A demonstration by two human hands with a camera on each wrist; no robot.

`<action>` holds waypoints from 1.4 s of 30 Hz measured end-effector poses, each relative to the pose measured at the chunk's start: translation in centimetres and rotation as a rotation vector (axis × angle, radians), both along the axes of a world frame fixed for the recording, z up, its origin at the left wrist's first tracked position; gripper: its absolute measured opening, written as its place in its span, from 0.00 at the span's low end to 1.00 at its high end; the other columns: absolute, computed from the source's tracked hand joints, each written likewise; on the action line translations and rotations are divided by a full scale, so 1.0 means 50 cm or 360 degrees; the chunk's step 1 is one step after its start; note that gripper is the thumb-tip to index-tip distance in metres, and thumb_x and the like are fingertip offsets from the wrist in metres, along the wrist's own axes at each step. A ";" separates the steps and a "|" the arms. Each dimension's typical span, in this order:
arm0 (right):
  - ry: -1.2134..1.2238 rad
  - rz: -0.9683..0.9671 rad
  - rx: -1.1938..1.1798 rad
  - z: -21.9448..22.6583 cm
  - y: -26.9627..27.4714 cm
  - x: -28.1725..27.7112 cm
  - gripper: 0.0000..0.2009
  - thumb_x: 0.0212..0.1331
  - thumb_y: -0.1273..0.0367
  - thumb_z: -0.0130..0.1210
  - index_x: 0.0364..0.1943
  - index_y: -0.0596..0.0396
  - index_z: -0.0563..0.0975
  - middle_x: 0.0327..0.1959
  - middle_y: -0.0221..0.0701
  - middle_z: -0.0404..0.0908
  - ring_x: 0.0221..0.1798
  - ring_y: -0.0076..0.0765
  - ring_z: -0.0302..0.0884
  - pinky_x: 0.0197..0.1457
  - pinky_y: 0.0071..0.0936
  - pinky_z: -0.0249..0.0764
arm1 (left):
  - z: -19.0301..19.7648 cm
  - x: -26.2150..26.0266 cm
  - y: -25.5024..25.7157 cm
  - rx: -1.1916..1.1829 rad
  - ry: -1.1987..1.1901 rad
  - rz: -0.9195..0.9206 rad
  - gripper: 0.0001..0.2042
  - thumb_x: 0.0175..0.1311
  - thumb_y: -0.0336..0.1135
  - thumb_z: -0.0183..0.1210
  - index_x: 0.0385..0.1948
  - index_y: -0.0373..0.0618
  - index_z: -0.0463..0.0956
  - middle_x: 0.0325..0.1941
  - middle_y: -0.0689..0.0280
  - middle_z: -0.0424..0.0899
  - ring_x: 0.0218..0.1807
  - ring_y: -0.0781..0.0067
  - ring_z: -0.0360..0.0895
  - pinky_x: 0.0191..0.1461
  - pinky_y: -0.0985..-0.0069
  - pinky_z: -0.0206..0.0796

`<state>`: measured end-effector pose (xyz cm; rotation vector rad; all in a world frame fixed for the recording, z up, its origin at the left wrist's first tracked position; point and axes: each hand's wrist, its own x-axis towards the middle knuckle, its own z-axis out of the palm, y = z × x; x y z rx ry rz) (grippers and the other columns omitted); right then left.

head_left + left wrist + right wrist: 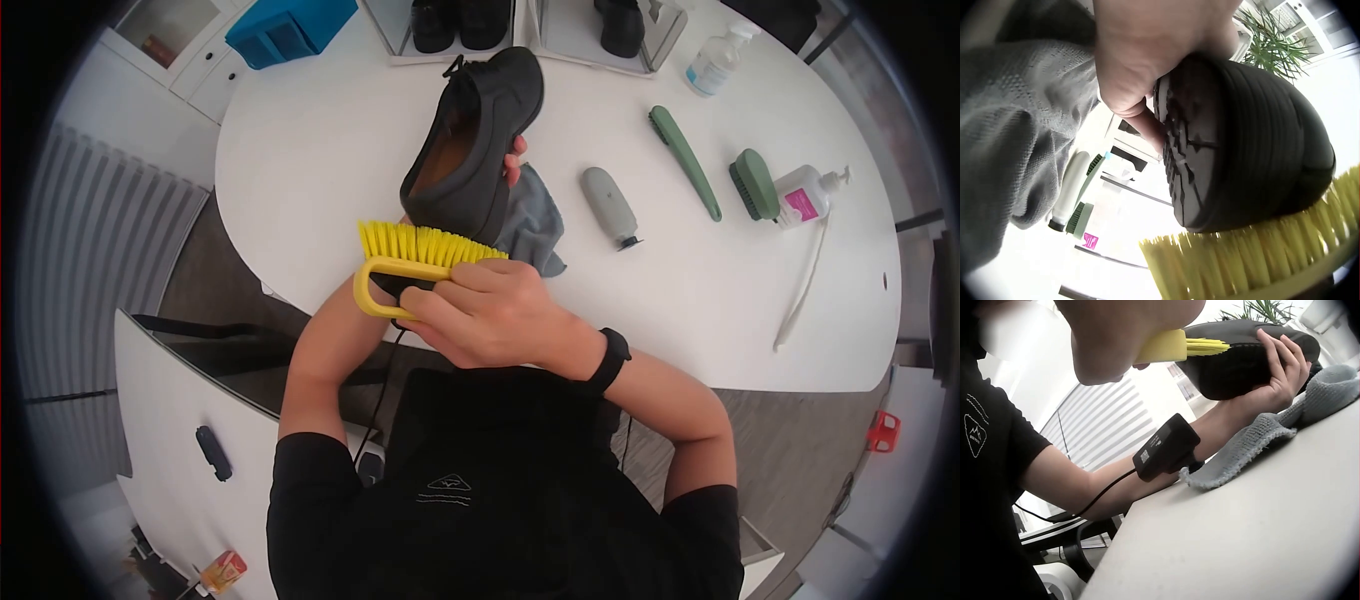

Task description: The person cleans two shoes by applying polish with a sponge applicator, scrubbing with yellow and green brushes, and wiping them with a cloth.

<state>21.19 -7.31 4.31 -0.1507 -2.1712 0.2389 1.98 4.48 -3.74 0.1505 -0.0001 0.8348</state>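
A black shoe (pixel 488 165) is held up over the table, its toe pointing away and its opening turned up and to the left. My left hand (pixel 1282 381) grips it from below, fingers spread along its side in the right wrist view. My right hand (pixel 490 312) is curled round the yellow handle of a scrubbing brush (pixel 430 243). In the left wrist view the yellow bristles (pixel 1241 250) press against the shoe's heel (pixel 1266 144), and part of its treaded sole shows. A grey cloth (pixel 535 220) lies crumpled on the table beside the left hand and the shoe.
Right of the cloth lie a grey bottle (pixel 608 207), a long green brush (pixel 686 160), a green-backed brush (pixel 758 183), a pink-labelled pump bottle (pixel 802 196) and a white strip (pixel 803 285). A clear bottle (pixel 712 66), open boxes of black shoes (pixel 620 30) and a blue case (pixel 290 30) stand farther back.
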 end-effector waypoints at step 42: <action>-0.0160 -0.0617 -0.0630 0.128 0.392 0.129 0.22 0.74 0.52 0.59 0.57 0.55 0.83 0.30 0.48 0.86 0.33 0.55 0.87 0.39 0.38 0.81 | 0.127 0.092 -0.105 0.0405 0.1349 0.0731 0.47 0.78 0.74 0.35 0.77 0.33 0.61 0.75 0.56 0.73 0.73 0.67 0.74 0.79 0.71 0.62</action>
